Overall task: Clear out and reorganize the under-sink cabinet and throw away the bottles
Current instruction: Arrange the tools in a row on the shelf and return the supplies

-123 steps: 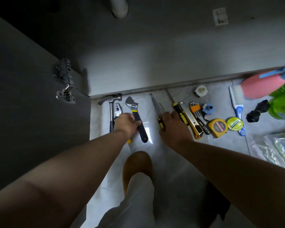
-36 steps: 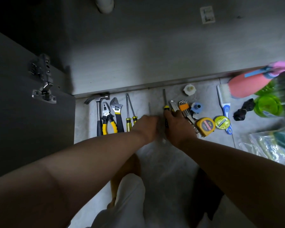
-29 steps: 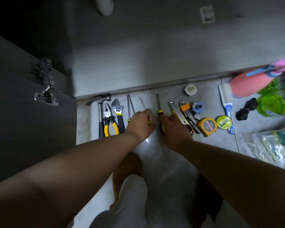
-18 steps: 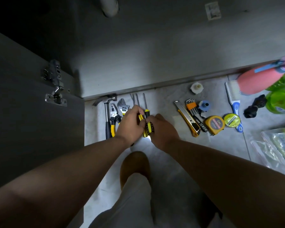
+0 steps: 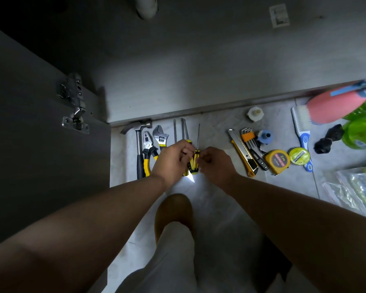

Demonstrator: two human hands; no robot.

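Observation:
Several yellow-and-black screwdrivers [image 5: 193, 163] lie side by side on the tiled floor in front of the open cabinet [image 5: 199, 66]. My left hand [image 5: 171, 161] and my right hand [image 5: 217, 166] meet over their handles, fingers curled, pinching them together. Left of them lie a hammer [image 5: 138, 149], pliers [image 5: 148, 151] and an adjustable wrench [image 5: 161, 137] in a row. A pink bottle [image 5: 334, 106] and a green bottle [image 5: 360, 132] lie at the right edge.
Right of my hands lie a utility knife [image 5: 242, 153], hex keys [image 5: 250, 137], a tape measure [image 5: 278, 160], a green tape roll [image 5: 298, 155], a brush [image 5: 303, 134] and a plastic bag [image 5: 355, 189]. The cabinet door [image 5: 40, 134] stands open at left. A drain pipe [image 5: 146, 5] hangs inside.
My hands have come together over the screwdrivers, which were moved left and lined up beside the wrench. The utility knife group now lies apart on the right.

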